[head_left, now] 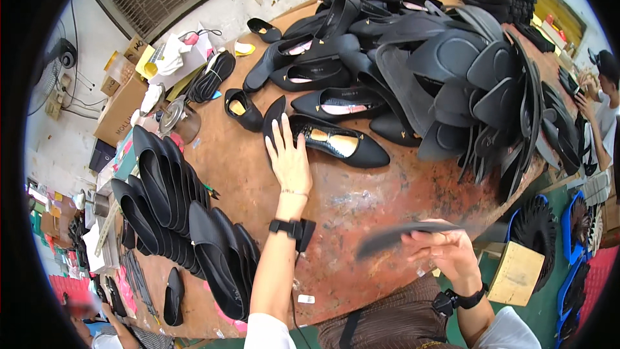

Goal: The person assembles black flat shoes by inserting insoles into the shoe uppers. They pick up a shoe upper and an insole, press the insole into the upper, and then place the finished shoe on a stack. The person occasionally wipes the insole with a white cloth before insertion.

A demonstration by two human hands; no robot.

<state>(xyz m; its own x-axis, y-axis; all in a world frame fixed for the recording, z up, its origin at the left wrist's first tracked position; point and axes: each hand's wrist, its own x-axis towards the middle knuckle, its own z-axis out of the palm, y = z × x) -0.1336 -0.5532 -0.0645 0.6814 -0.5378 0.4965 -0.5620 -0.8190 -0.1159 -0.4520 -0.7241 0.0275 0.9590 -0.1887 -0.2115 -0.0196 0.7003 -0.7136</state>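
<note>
My left hand [290, 163] rests on the table with its fingers stretched out. Its fingertips lie over a black pointed piece [274, 114], beside a black flat shoe [339, 142] with a tan inside. My right hand [445, 251], near the table's front edge, pinches a flat black insole [397, 234], blurred by motion. Beyond both hands, several black pointed shoes [313, 76] lie loosely together. Next to them rises a big heap of black insoles [452, 61].
Nested black shoes [223, 262] stand in rows at the left, with a single shoe [174, 297] nearby. A metal-lidded jar [179, 121] and coiled black cable [216, 76] sit at the far left. Blue crates [572, 226] stand right of the table. People work at both sides.
</note>
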